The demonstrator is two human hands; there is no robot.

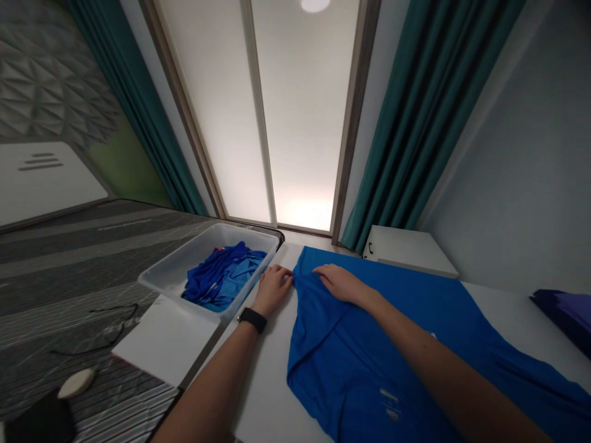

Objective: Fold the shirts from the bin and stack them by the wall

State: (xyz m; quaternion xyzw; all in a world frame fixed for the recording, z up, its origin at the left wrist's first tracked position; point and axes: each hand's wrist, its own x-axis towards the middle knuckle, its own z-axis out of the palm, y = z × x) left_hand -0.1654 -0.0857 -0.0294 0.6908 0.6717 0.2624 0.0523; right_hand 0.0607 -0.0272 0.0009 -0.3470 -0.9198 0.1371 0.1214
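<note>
Your blue shirt (pixel 364 360) lies spread on the white table (pixel 274 381) at five o'clock. Your left hand (pixel 273 286) touches its edge and your right hand (pixel 340 283) rests on it; whether either hand's fingers pinch it, I cannot tell. At eight o'clock, a translucent bin (pixel 168 271) holds blue clothes (pixel 226 277).
</note>
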